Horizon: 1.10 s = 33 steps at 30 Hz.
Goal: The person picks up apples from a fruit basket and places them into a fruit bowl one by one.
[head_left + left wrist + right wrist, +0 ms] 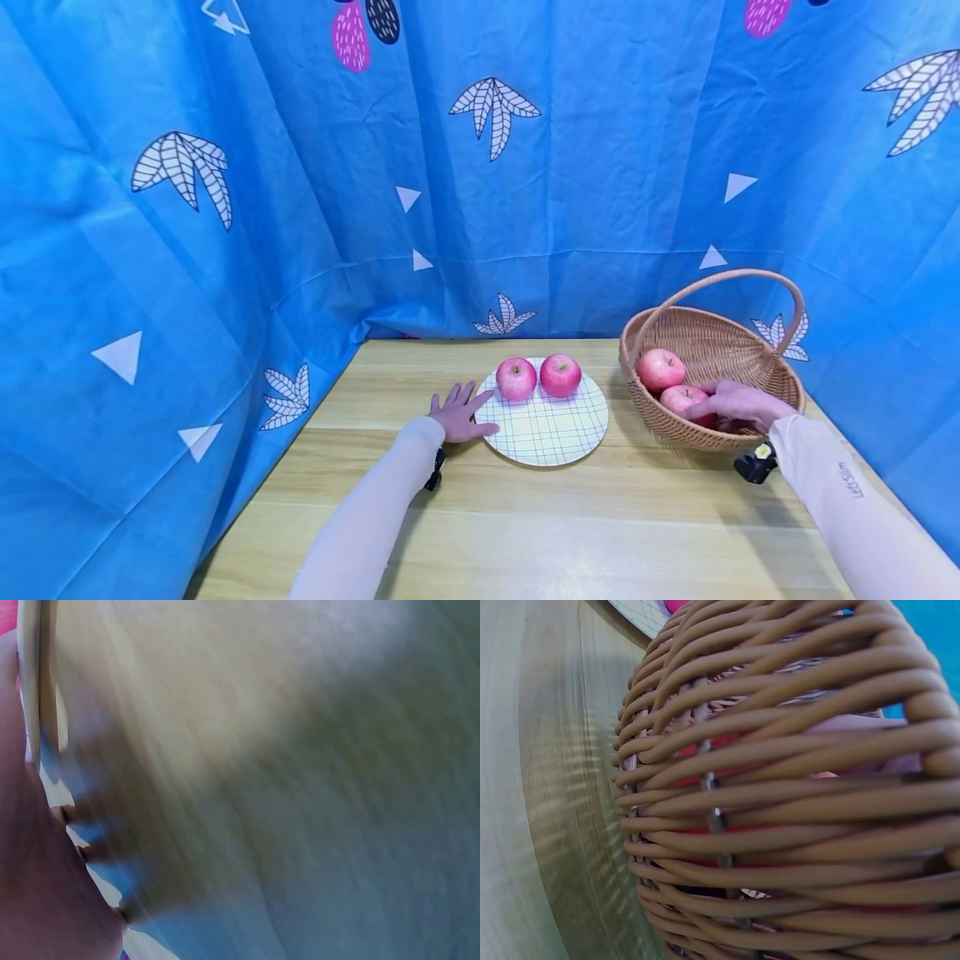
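Two pink-red apples, a left one point(516, 379) and a right one point(560, 375), sit toward the back of a round white plate with a grid pattern point(547, 437). My left hand point(459, 415) rests at the plate's left rim, fingers spread and holding nothing. Inside the tilted wicker basket point(716, 333), my right hand point(738, 403) grips an apple point(684, 400) near the front. Another apple point(660, 369) lies behind it. Woven strands of the basket point(780, 802) mostly hide the right hand's fingers in the right wrist view.
The basket's arched handle point(738, 273) rises above its opening. Everything stands on a light wooden table point(525, 533). A blue patterned curtain point(600, 167) hangs behind and along both sides, close to the basket's right.
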Available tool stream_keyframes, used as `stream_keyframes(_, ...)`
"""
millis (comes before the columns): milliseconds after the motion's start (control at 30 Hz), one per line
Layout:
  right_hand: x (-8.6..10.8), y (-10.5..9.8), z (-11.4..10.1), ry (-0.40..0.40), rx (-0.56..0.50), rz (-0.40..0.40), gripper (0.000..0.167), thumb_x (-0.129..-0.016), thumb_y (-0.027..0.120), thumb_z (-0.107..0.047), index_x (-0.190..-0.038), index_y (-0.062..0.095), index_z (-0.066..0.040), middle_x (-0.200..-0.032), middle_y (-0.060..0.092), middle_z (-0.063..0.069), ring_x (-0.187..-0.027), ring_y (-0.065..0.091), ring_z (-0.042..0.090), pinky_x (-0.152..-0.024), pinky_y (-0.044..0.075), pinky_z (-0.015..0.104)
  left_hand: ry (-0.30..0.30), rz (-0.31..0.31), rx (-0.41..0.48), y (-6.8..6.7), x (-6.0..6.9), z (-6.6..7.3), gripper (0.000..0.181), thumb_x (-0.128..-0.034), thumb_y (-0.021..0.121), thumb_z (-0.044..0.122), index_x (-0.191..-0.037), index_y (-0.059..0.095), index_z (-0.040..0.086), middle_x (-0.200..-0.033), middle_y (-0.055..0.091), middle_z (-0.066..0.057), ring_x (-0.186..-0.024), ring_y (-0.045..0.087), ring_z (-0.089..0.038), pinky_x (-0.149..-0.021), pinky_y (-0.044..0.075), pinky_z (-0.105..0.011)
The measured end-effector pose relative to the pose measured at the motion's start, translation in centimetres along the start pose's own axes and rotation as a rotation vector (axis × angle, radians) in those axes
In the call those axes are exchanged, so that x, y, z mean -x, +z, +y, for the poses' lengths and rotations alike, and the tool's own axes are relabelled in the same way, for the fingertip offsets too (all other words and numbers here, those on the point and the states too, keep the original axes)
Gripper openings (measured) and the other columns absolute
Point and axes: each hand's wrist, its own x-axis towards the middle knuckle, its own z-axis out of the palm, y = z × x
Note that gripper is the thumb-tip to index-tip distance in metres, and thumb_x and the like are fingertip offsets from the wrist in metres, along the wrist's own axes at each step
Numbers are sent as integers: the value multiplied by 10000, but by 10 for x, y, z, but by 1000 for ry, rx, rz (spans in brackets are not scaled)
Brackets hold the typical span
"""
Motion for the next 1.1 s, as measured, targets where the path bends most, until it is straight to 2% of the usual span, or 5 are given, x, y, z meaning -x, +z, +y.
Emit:
stream_keyframes(167,-2,0,2,-13,-16,-4,759,-882,736,-274,-1439,411,127,-1107,646,107,-826,620,183,-681,550,334,5,-4,5,2,-2,-2,924,-841,408,863,-1609,123,435,-1715,-20,-59,-1568,-57,-351,-1178,-74,-699)
stream_keyframes(533,1,1,1,-44,-68,-17,788,-896,726,-200,-1477,325,150,-1259,604,232,-951,620,187,-771,562,369,9,-2,11,-4,9,5,892,-876,416,823,-1615,167,389,-1713,30,-76,-1569,-7,-367,-1191,-44,-688)
stream_keyframes(733,-2,0,7,-54,-94,-38,786,-908,719,-223,-1490,323,127,-1283,597,212,-983,614,170,-810,557,354,19,9,25,-1,8,2,920,-850,416,853,-1611,182,393,-1709,51,-101,-1562,13,-397,-1175,-40,-716)
stream_keyframes(800,-3,-1,8,-58,-104,-46,792,-917,716,-243,-1498,317,118,-1285,597,191,-991,611,165,-820,554,347,2,-15,17,-4,10,5,914,-862,421,837,-1616,148,397,-1713,8,-80,-1568,-22,-369,-1188,-62,-686)
stream_keyframes(1100,-4,-5,8,-65,-120,-36,806,-915,726,-237,-1507,307,114,-1267,613,179,-999,623,166,-838,560,361,-13,-16,-16,-2,1,2,901,-863,416,836,-1610,114,433,-1715,-28,-44,-1569,-62,-348,-1191,-55,-683)
